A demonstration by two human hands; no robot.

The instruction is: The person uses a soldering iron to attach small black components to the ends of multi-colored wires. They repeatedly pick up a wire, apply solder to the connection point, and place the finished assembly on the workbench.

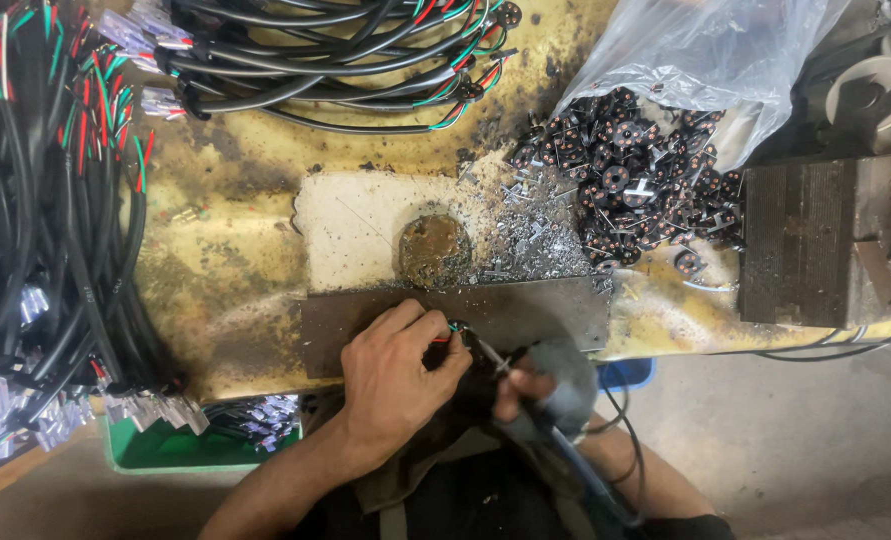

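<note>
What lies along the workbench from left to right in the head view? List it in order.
Hanging black cable bundles → pale patch with a round hole → metal shavings → pile of small dark round parts spilling from a clear plastic bag → dark metal block.

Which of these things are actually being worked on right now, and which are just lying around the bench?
In use:
left hand pinching coloured wire ends
right hand in a grey wrap, gripping a pen-like tool
dark metal plate beneath them

Lying about:
cable bundles
bag of small round parts
metal scraps
green bin
</note>
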